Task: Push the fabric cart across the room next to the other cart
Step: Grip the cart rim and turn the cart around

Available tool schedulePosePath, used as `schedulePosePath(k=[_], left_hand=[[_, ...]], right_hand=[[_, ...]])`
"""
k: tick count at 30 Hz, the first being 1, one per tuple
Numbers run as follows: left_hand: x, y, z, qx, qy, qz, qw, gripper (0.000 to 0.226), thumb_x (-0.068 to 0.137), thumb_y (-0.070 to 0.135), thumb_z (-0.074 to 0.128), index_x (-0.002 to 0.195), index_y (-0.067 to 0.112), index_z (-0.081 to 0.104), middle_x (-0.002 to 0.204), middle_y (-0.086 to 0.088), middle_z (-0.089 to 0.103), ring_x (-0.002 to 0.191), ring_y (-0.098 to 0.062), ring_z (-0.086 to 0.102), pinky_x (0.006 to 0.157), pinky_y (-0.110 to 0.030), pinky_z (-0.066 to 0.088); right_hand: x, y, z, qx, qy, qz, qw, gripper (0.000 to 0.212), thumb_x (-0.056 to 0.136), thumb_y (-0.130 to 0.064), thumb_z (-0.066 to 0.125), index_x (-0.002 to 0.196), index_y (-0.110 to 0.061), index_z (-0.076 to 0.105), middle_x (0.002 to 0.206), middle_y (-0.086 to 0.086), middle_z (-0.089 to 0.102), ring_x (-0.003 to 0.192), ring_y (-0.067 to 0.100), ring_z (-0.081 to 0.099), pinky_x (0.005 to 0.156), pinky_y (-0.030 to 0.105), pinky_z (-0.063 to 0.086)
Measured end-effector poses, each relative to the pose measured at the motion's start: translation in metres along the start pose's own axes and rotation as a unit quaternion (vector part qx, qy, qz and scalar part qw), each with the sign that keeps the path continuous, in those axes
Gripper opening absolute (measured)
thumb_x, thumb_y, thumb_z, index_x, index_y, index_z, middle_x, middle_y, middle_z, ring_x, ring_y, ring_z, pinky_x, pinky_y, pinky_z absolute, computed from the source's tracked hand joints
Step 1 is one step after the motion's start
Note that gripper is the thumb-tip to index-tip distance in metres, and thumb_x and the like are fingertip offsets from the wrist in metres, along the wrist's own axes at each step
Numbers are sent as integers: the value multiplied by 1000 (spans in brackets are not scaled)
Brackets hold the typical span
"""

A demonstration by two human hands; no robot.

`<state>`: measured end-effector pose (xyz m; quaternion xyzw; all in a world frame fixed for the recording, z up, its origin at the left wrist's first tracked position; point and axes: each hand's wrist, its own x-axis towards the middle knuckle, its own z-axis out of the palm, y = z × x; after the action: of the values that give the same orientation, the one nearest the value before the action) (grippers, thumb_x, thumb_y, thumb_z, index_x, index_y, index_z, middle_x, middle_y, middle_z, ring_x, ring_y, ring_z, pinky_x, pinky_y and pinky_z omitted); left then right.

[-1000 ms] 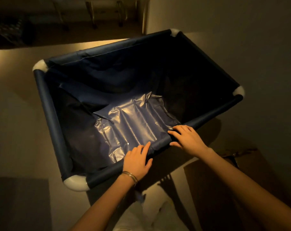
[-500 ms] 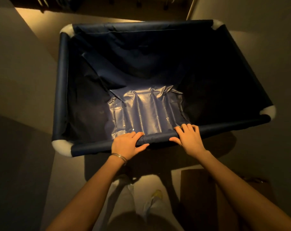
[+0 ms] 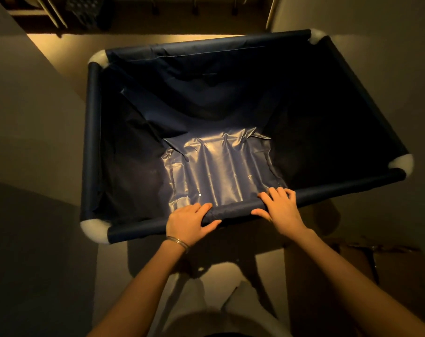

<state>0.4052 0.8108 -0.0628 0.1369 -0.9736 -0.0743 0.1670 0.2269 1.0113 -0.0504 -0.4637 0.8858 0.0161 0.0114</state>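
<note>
Cart: I have the fabric cart (image 3: 231, 98) right in front of me. It is a big dark blue cloth box on a frame, with white corner caps, and it looks empty inside but for a shiny patch of cloth at the bottom.

Left hand: my left hand (image 3: 188, 224) is closed around the near rail (image 3: 233, 211), fingers over the top and thumb under. It has a thin bracelet (image 3: 178, 243) at the wrist.

Right hand: my right hand (image 3: 281, 207) is on the same rail, just beside the left one, fingers curled over the top and thumb on the near side. It is holding too, but I think not as tight.

Where the cart is to my hands: the rail is in both hands, and the rest of the cart goes out ahead of them, tipped a bit to the right.

How to push well: I think I should move my hands wider apart, push the same with both, and go slow so the cart rolls straight.

Watch out: a wall (image 3: 24, 105) is close on the left, and a brown box (image 3: 352, 276) sits on the floor by my right arm.

Other cart: I cannot see it yet. It is too dark up ahead to tell.
</note>
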Motion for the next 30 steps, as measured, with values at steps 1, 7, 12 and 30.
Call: schedulePosePath(k=[1,7,12,30], left_hand=[[-3,-4,-2,-2,0,0,1000,49,76,62,45,94,25,70,68,4,68,55,-18,64,46,-24,48],[-12,-16,-8,-12,-8,1,1000,48,78,63,44,95,25,69,66,4,65,55,-16,63,48,-24,47],[-2,-5,-4,-10,-22,-4,1000,49,80,61,43,96,24,69,64,4,63,54,-15,61,47,-24,45],[114,116,56,9,5,-156,988,48,81,62,44,99,23,67,68,1,66,59,-18,64,48,-27,48]], right_hand=[[-1,-5,0,4,-1,3,1000,70,87,-67,15,100,-15,61,88,9,61,82,29,56,79,41,33],[0,-19,-1,36,11,0,999,72,86,-69,12,100,-17,60,90,5,61,84,25,55,81,36,26],[9,-1,-1,45,10,-19,999,70,85,-71,16,101,-18,59,91,4,61,87,25,55,81,37,26],[104,181,-1,55,-5,-163,985,75,83,-73,14,103,-17,59,90,4,58,84,23,51,82,38,27]])
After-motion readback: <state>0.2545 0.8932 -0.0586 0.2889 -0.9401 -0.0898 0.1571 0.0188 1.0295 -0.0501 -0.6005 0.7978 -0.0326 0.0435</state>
